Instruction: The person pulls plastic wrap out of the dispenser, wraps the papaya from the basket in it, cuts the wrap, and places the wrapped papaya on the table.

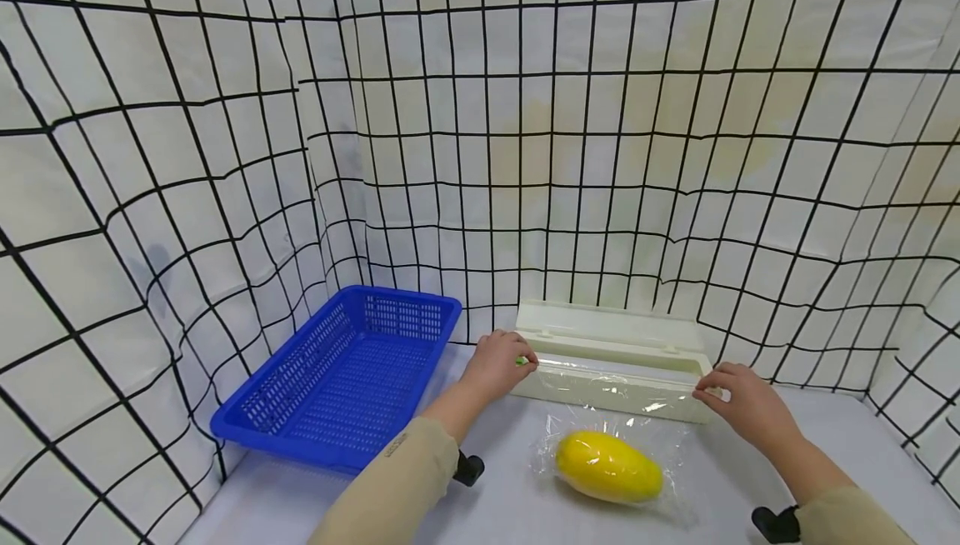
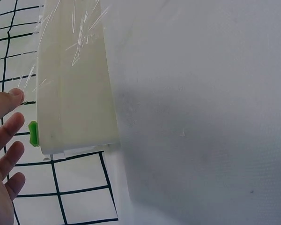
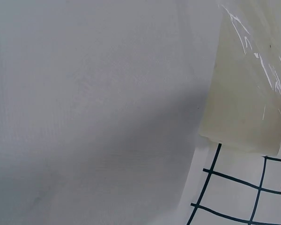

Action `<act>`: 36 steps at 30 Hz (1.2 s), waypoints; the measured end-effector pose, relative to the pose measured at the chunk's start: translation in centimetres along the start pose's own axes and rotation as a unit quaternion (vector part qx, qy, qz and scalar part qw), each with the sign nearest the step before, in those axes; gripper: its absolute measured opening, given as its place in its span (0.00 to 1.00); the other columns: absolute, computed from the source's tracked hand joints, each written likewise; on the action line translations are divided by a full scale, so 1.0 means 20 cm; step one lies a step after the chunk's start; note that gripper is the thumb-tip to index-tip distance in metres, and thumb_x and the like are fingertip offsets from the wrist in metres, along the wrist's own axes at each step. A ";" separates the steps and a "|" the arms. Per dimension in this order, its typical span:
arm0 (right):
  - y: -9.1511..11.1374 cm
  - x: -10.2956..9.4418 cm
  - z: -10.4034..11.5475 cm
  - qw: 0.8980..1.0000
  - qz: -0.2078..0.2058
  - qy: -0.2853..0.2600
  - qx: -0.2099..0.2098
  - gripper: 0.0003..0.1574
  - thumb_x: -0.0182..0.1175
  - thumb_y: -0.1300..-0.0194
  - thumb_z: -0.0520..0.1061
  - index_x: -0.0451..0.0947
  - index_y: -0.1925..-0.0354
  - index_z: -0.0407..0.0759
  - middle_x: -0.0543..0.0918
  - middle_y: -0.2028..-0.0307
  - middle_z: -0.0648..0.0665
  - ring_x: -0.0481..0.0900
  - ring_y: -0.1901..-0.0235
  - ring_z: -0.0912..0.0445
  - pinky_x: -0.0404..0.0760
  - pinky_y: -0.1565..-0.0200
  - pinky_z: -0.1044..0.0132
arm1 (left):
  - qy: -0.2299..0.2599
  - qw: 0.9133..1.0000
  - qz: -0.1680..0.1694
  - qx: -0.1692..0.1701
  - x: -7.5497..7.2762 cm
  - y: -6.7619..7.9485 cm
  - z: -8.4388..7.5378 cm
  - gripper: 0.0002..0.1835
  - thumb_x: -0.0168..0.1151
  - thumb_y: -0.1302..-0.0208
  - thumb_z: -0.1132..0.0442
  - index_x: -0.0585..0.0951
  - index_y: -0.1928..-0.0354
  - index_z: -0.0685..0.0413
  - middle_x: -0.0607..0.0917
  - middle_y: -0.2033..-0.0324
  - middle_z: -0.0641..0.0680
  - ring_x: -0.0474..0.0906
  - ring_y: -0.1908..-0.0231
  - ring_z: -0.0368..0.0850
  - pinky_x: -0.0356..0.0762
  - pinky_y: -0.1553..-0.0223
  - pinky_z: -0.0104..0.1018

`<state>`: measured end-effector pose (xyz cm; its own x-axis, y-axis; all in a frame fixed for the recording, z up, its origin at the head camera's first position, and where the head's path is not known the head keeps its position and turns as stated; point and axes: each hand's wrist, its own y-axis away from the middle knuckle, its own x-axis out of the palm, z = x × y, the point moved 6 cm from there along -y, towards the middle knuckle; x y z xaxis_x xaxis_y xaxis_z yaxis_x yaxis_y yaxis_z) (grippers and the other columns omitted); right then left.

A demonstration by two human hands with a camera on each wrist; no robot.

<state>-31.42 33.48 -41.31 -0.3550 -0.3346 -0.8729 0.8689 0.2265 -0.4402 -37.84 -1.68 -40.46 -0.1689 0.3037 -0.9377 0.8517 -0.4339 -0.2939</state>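
Observation:
A cream cling film dispenser box (image 1: 615, 391) lies across the table with its lid (image 1: 611, 324) raised at the back. Clear cling film (image 1: 600, 370) stretches over its front. My left hand (image 1: 501, 366) pinches the film at the box's left end, beside a green slider cutter (image 2: 33, 133). At the right end, my right hand (image 1: 738, 399) pinches the film's other corner; the right wrist view catches only fingertips at its edge. In front of the box lies a yellow oblong fruit (image 1: 607, 467) with clear film around it, touched by neither hand.
A blue perforated plastic basket (image 1: 330, 453) stands to the left of the box. Black wire grid panels (image 1: 517, 137) backed with white cloth enclose the table at the back and sides. The white tabletop (image 1: 495, 491) extends in front.

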 end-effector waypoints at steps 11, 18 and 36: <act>0.07 -0.03 0.04 0.997 0.049 -0.044 0.040 0.06 0.72 0.42 0.44 0.83 0.69 0.53 0.80 0.65 0.53 0.78 0.60 0.48 0.78 0.56 0.46 | 0.032 0.999 -0.007 0.014 -0.07 0.12 -0.04 0.06 0.62 0.31 0.51 0.88 0.61 0.37 0.84 0.53 0.43 0.73 0.45 0.48 0.66 0.40 0.48; 0.14 -0.08 0.08 0.998 0.052 -0.038 0.026 0.10 0.72 0.43 0.44 0.81 0.70 0.59 0.79 0.64 0.57 0.78 0.60 0.51 0.78 0.57 0.49 | 0.060 0.998 -0.008 0.022 -0.10 0.21 -0.05 0.06 0.62 0.31 0.51 0.87 0.61 0.36 0.83 0.53 0.42 0.72 0.44 0.46 0.64 0.37 0.48; 0.36 -0.20 0.23 0.999 -0.027 0.002 -0.043 0.26 0.80 0.56 0.43 0.75 0.73 0.71 0.73 0.64 0.67 0.71 0.64 0.66 0.79 0.66 0.65 | 0.109 0.992 -0.022 0.053 -0.19 0.44 -0.09 0.03 0.64 0.32 0.53 0.85 0.63 0.35 0.81 0.56 0.37 0.72 0.45 0.42 0.66 0.39 0.47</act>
<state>-22.21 32.27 -39.97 -0.4026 -0.3444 -0.8481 0.8151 0.2866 -0.5034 -28.73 -5.10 -39.22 -0.0836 0.4951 -0.8648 0.7870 -0.4996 -0.3621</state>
